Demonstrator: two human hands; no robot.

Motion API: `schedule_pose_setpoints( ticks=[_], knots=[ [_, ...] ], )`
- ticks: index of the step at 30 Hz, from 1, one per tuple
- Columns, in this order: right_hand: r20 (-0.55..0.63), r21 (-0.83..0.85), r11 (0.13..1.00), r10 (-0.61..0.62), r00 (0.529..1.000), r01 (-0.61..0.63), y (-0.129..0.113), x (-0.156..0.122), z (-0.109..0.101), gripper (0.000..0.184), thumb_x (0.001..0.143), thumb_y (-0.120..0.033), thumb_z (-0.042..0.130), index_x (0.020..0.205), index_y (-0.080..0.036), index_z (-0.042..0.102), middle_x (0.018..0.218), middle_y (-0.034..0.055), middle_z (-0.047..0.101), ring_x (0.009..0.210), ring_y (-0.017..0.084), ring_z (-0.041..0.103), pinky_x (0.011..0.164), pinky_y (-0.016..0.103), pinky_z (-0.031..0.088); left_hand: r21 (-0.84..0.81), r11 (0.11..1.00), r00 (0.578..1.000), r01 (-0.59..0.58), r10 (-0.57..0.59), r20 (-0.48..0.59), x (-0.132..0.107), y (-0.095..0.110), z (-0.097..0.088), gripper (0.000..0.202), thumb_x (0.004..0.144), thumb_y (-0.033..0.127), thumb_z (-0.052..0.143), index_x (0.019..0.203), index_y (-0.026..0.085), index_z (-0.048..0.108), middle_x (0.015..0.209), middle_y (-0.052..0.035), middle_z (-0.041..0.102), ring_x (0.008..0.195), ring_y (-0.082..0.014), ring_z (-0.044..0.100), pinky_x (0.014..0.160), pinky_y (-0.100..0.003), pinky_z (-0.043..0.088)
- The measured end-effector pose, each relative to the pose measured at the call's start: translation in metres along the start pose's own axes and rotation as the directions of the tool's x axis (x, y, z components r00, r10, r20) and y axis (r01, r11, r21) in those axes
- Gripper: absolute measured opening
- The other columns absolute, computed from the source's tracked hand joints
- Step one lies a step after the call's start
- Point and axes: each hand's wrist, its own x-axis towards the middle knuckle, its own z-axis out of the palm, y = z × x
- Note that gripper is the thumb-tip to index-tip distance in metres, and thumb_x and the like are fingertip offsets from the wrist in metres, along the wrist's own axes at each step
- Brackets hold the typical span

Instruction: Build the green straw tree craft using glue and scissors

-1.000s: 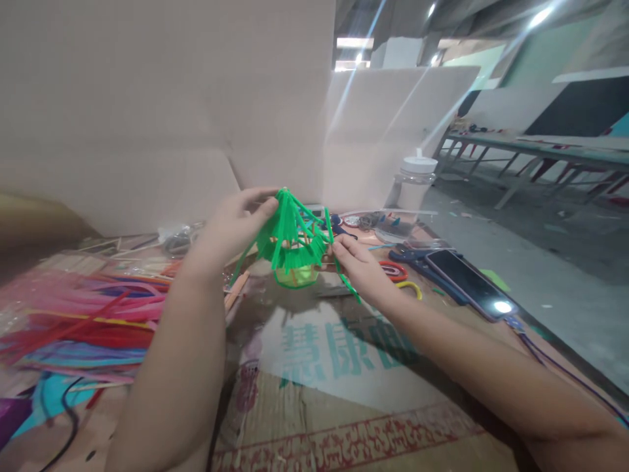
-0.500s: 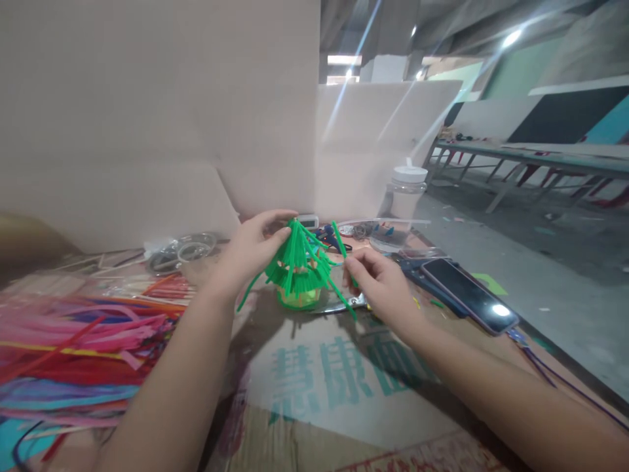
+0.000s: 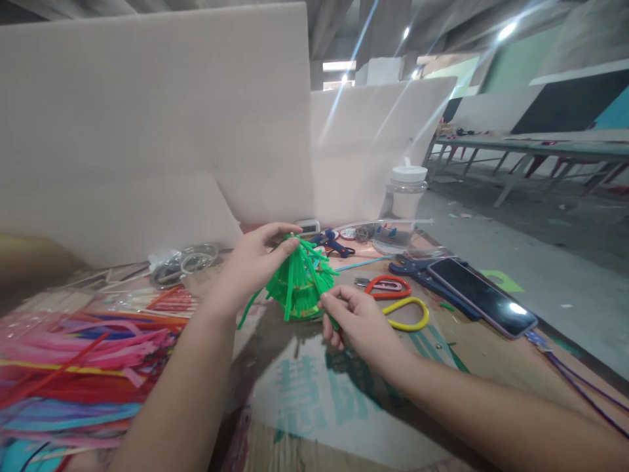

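Observation:
A cone-shaped craft of green pipe cleaners (image 3: 301, 285) stands in the middle of the table, its strands fanning down in layers. My left hand (image 3: 258, 262) pinches its tip between thumb and fingers. At the craft's lower right side, my right hand (image 3: 356, 321) is closed with thumb and forefinger on the end of a hanging green pipe cleaner. Another green strand sticks out at the lower left, under my left hand. Scissors with one red and one yellow handle (image 3: 411, 316) lie just behind my right hand.
Bundles of coloured pipe cleaners (image 3: 93, 373) cover the left side. To the right lie a phone (image 3: 481, 298) and a dark blue tool (image 3: 432, 278). A clear bottle with a white lid (image 3: 407, 196) stands behind, near a blue glue gun (image 3: 337, 244). White panels (image 3: 162, 118) rise at the back.
My right hand has moved left and down, from a raised green strand to one at the craft's lower side. The scissors' handles have come into view. My left hand stays on the tip.

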Motion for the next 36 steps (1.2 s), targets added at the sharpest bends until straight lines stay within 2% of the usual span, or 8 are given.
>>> schedule_pose_setpoints(
  ticks=[10,16,23,29,36],
  knots=[
    [-0.007,-0.068,0.998,-0.020,1.000,0.019,0.002,0.003,0.001,0.029,0.086,-0.049,0.054,0.078,-0.021,0.050,0.047,-0.0064,0.056,0.036,0.007,0.046,0.036,0.017,0.036,0.056,0.998,1.000,0.010,-0.010,0.008,-0.001,0.003,-0.002,0.038,0.087,0.048,0.058,0.112,0.021,0.068,0.106,-0.0055,0.072,0.090,-0.0220,0.064,0.073,-0.030,0.049],
    [0.007,-0.099,0.994,-0.039,0.999,0.039,-0.005,0.002,0.000,0.025,0.087,-0.045,0.054,0.079,-0.021,0.051,0.047,-0.0064,0.056,0.036,0.007,0.045,0.035,0.016,0.033,0.061,0.998,1.000,-0.003,0.003,0.014,-0.001,0.005,-0.004,0.036,0.087,0.048,0.059,0.111,0.022,0.068,0.110,-0.0050,0.072,0.094,-0.0220,0.065,0.078,-0.031,0.051],
    [0.027,-0.096,0.995,-0.017,0.999,0.020,-0.009,-0.001,0.002,0.025,0.088,-0.044,0.054,0.079,-0.020,0.051,0.046,-0.0066,0.056,0.035,0.007,0.044,0.034,0.016,0.033,0.125,0.992,0.999,-0.013,0.008,0.041,-0.004,0.010,-0.009,0.034,0.087,0.047,0.059,0.110,0.023,0.069,0.105,-0.0037,0.072,0.091,-0.0211,0.065,0.081,-0.032,0.051],
    [0.014,-0.092,0.996,-0.013,1.000,0.014,-0.010,-0.002,0.003,0.024,0.088,-0.042,0.054,0.079,-0.020,0.052,0.046,-0.0067,0.056,0.035,0.007,0.045,0.035,0.016,0.033,0.143,0.990,0.999,-0.010,0.002,0.052,-0.008,0.015,-0.011,0.029,0.084,0.038,0.060,0.108,0.024,0.069,0.105,-0.0032,0.072,0.098,-0.0246,0.066,0.086,-0.037,0.053],
    [0.035,-0.064,0.998,-0.026,0.999,0.028,-0.010,-0.003,0.005,0.023,0.088,-0.040,0.054,0.077,-0.020,0.052,0.046,-0.0068,0.056,0.035,0.006,0.045,0.035,0.015,0.033,0.176,0.984,0.998,-0.014,0.004,0.059,-0.011,0.021,-0.013,0.027,0.083,0.033,0.060,0.108,0.025,0.069,0.092,-0.0029,0.072,0.096,-0.0248,0.067,0.076,-0.034,0.054]
  ],
)
